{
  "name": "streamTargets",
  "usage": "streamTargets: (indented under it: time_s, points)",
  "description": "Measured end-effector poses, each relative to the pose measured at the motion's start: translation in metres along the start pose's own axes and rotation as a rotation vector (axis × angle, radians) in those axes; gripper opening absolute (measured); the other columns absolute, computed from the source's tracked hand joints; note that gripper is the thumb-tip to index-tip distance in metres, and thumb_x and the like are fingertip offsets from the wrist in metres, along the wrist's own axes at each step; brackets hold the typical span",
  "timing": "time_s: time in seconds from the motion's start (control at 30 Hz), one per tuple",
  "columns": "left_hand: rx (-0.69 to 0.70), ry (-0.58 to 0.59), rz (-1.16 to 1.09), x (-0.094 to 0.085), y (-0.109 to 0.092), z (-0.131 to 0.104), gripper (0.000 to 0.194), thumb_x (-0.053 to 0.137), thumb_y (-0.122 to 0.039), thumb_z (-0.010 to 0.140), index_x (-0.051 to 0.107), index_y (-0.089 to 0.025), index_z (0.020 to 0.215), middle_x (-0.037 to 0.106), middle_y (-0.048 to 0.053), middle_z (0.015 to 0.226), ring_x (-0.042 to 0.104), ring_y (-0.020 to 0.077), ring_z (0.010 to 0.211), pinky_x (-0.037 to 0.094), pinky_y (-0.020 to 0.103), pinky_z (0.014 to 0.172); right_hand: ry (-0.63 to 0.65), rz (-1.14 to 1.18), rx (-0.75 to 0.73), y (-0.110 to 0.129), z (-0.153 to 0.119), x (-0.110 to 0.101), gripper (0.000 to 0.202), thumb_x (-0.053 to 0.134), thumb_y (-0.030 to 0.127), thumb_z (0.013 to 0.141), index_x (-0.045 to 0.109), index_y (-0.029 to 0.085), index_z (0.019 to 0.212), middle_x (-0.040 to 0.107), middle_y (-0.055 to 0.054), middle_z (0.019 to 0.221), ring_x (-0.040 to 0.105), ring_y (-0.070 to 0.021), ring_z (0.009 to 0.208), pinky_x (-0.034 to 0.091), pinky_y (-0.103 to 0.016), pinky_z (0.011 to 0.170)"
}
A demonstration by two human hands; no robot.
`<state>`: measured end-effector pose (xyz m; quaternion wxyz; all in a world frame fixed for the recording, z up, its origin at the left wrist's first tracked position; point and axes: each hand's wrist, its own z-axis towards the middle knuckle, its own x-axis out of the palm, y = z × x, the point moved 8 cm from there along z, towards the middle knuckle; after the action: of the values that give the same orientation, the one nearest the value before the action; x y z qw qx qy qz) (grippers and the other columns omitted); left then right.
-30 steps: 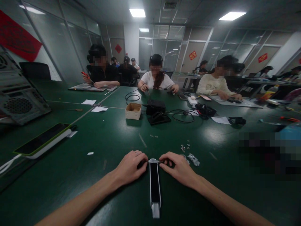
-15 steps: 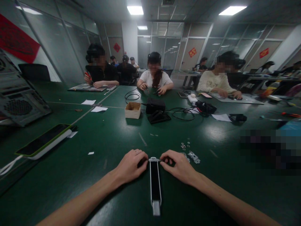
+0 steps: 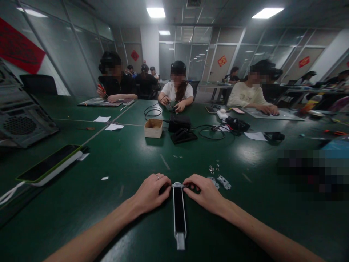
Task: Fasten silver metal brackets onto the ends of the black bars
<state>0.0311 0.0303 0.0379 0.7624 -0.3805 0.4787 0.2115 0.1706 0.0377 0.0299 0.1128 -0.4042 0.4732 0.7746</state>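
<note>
A long, narrow part [image 3: 179,211] with a black face and silver edges lies on the green table, its bare metal tongue towards me. Across its far end runs a short metal crosspiece [image 3: 178,186]. My left hand [image 3: 153,191] pinches the left end of that crosspiece between thumb and fingers. On the other side, my right hand [image 3: 203,191] is closed in a pinch at the right end. The fingertips hide both ends of the crosspiece. Just beyond my right hand lie silver metal brackets [image 3: 224,182] and several small rings [image 3: 211,169].
A small open box [image 3: 153,129] and a black box [image 3: 179,123] stand ahead with black cables [image 3: 212,132]. To the left are a green-edged phone [image 3: 50,163] on a white block and a computer case [image 3: 21,116]. Co-workers sit across the table.
My right hand has shifted slightly left, closer against the crosspiece end. My left hand has stayed at its end. Across the table, the middle co-worker's hands have moved together.
</note>
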Motion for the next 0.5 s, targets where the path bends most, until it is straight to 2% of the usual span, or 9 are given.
streamTargets:
  time_s: [0.5]
  points:
    - [-0.004, 0.001, -0.008, -0.0013, -0.0008, 0.0002, 0.011, 0.048, -0.02, 0.086, 0.058, -0.018, 0.088, 0.062, 0.003, 0.079, 0.056, 0.0168, 0.073, 0.043, 0.028, 0.067, -0.024, -0.056, -0.024, 0.0, -0.0014, -0.0006, 0.013, 0.058, 0.023, 0.086, 0.065, 0.017, 0.094, 0.063, -0.003, 0.082, 0.057, -0.0138, 0.071, 0.047, -0.026, 0.063]
